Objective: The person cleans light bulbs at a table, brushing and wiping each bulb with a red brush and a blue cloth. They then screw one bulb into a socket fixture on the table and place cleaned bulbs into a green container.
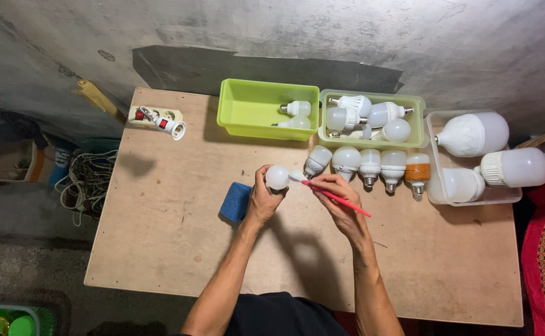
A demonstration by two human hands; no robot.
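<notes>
head view, plywood table [160, 249], lime green bin [250, 112] and paler bin [417, 118] holding bulbs, blue sponge [235, 201] just beside the left hand [261, 200] — fingers closed around a white bulb [277, 177] above mid-table, right hand [341, 198] pinching a red brush [338, 196] — its tip touching the bulb

Makeshift bulb-repair workshop: bare concrete wall [409, 37]

Dim overhead light, soft shadows, sharp focus.

Bare plywood table [160, 236] against a rough grey concrete wall [285, 31]; grey floor [29, 249] off its left edge.
</notes>
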